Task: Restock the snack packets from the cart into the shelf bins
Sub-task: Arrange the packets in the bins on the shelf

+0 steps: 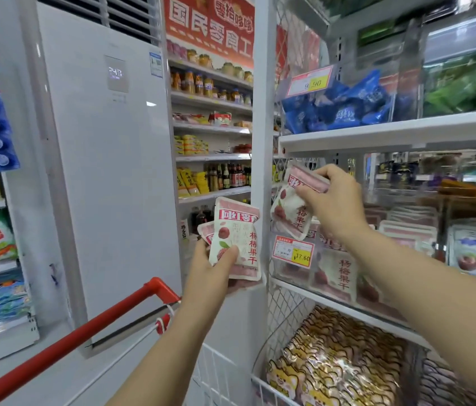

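A single wide-angle view looked from the person's head, forward and slightly down along both forearms. It faced the white upright post (261,142) where the white metal shelf unit (392,134) began on the right, close enough that nearby packets filled the frame. The red cart handle (84,329) crossed the lower left corner; straight edges bowed outward.

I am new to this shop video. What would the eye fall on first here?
Two hands stand out at the centre: the left hand grips pink-and-white snack packets, and the right hand lifts one packet over the clear shelf bin. A red cart handle crosses the lower left.
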`<state>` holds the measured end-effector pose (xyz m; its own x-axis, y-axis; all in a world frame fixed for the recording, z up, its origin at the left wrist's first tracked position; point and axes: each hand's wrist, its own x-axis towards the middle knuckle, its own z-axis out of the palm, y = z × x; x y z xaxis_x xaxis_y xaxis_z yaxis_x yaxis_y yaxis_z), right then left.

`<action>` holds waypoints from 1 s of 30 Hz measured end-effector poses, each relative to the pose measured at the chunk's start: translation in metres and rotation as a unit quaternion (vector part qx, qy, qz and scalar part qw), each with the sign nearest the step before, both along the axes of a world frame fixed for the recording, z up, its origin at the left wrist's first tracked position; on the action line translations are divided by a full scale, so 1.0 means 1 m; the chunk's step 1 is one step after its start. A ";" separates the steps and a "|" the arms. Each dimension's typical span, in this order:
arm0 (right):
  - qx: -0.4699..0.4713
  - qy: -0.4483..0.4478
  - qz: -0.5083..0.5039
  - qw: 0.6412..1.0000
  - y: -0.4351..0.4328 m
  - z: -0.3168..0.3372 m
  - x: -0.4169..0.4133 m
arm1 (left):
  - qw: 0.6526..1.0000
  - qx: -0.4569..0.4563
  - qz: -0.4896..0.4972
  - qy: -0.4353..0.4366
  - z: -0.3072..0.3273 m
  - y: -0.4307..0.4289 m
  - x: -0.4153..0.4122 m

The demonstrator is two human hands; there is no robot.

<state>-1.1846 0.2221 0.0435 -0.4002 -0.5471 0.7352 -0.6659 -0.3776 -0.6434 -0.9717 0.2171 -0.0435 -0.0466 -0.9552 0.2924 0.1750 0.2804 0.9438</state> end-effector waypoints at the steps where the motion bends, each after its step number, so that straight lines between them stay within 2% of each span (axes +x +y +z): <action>1: 0.005 -0.008 0.001 1.000 -0.004 0.002 -0.003 | 1.000 0.000 0.001 -0.004 0.000 -0.003 0.000; 5: 0.031 0.006 -0.040 0.999 -0.008 0.016 -0.019 | 1.000 -0.006 0.000 -0.002 0.002 -0.014 0.000; 7: 0.126 0.032 -0.029 0.991 -0.008 0.022 -0.024 | 1.000 -0.007 -0.004 0.003 0.002 -0.017 -0.002; 9: 0.261 0.083 0.010 0.962 -0.009 0.024 -0.023 | 1.000 -0.010 -0.007 -0.005 0.003 -0.020 -0.004; 11: 0.337 0.154 0.022 0.928 -0.016 0.020 -0.019 | 1.000 -0.018 -0.010 -0.021 0.005 -0.020 -0.007; 15: 0.409 0.321 -0.012 0.854 -0.036 0.010 -0.013 | 0.999 -0.027 -0.021 -0.031 0.009 -0.022 -0.010; 20: 0.476 0.405 -0.025 0.780 -0.052 0.007 -0.020 | 0.999 -0.019 -0.021 -0.028 0.010 -0.027 -0.012; 22: 0.486 0.431 -0.030 0.760 -0.056 0.005 -0.021 | 0.999 -0.009 -0.031 -0.020 0.011 -0.027 -0.014; 28: 0.391 0.527 -0.096 0.748 -0.051 0.001 -0.014 | 0.998 0.005 -0.054 -0.010 0.010 -0.027 -0.019; 30: 0.388 0.532 -0.102 0.746 -0.050 0.000 -0.015 | 0.998 0.003 -0.060 -0.008 0.010 -0.026 -0.021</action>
<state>-1.1995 0.1725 0.0432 0.0494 -0.9805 0.1899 -0.9481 0.0137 0.3176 -0.9923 0.1910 -0.0335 -0.1648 -0.9444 0.2844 0.1908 0.2523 0.9486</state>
